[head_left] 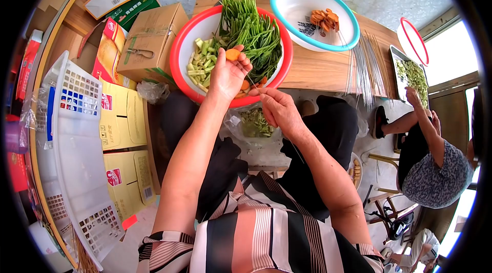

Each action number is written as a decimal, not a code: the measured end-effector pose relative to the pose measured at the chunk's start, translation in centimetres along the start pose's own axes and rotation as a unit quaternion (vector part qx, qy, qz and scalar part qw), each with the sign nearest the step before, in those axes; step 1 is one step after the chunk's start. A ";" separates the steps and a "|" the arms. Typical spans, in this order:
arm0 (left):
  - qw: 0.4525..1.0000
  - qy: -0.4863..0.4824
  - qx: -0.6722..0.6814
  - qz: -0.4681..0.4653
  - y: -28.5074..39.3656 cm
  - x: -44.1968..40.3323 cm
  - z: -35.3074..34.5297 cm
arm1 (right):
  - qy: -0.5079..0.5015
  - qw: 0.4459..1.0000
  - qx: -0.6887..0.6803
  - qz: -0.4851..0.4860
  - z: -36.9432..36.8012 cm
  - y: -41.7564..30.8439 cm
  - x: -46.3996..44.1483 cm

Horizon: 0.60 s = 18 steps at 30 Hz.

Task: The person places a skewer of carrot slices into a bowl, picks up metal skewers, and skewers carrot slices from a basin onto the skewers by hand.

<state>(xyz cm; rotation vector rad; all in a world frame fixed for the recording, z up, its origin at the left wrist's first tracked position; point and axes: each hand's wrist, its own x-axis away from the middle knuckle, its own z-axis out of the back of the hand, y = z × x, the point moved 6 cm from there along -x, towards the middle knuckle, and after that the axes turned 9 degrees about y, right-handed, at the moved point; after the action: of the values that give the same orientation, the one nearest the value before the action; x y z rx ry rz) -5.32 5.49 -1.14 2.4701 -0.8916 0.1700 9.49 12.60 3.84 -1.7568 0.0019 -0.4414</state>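
Over the near side of a red-rimmed basin (178, 53), my left hand (228, 74) is palm up, its fingers curled around an orange carrot slice (232, 55). My right hand (281, 109) pinches a thin skewer (296, 151) just right of it; the skewer's tip points toward my left hand. In the basin lie long green vegetable stalks (251, 29), chopped pale green stem pieces (201, 63) and more carrot slices (245, 85), partly hidden by my left hand.
A blue-rimmed basin (353, 40) holds skewered carrot slices (324, 19). Loose skewers (365, 68) overhang the wooden table (312, 76). At right, another person's hand (413, 97) is by a tray of green pieces (412, 76). Cardboard boxes (154, 42) and a white plastic crate (77, 160) stand left.
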 end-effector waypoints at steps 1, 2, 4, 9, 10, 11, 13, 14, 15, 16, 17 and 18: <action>1.000 0.001 -0.004 -0.002 0.0 0.0 -0.1 | 0.000 1.000 0.000 0.000 0.0 0.0 0.0; 1.000 0.001 -0.004 -0.002 0.0 0.1 -0.1 | 0.000 1.000 -0.002 0.003 0.0 0.0 -0.1; 1.000 0.004 -0.002 0.003 0.0 0.2 -0.1 | 0.000 1.000 -0.005 0.006 0.0 0.0 -0.1; 1.000 -0.003 -0.020 0.002 -0.1 0.4 -0.3 | 0.003 1.000 -0.001 0.007 -0.1 -0.2 -0.1; 1.000 -0.005 -0.026 0.003 -0.1 0.4 -0.3 | 0.003 1.000 -0.001 0.007 -0.1 -0.2 -0.1; 1.000 -0.005 -0.026 0.003 -0.2 0.5 -0.3 | 0.003 1.000 0.005 0.006 -0.1 -0.2 -0.1; 0.999 -0.025 -0.029 0.004 -0.2 0.6 -0.6 | 0.003 1.000 0.011 0.004 0.0 -0.2 -0.1; 0.999 -0.025 -0.029 0.004 -0.2 0.6 -0.6 | 0.002 1.000 0.008 0.004 0.1 -0.1 -0.2; 0.999 -0.026 -0.029 0.006 -0.2 0.6 -0.7 | 0.002 1.000 0.005 0.003 0.1 0.0 -0.2; 0.999 -0.028 -0.029 0.008 -0.3 0.6 -0.8 | 0.002 1.000 0.006 0.003 0.1 0.0 -0.2; 0.999 -0.027 -0.028 0.008 -0.3 0.7 -0.8 | 0.003 1.000 0.002 0.004 0.1 0.0 -0.2; 0.999 -0.030 -0.027 0.010 -0.3 0.7 -0.9 | 0.005 1.000 -0.001 0.005 0.2 0.0 -0.2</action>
<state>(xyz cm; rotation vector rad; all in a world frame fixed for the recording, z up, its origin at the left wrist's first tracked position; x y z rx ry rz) -4.50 5.72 -0.29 2.4275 -0.9342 0.0783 9.33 12.81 3.80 -1.7567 0.0169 -0.4430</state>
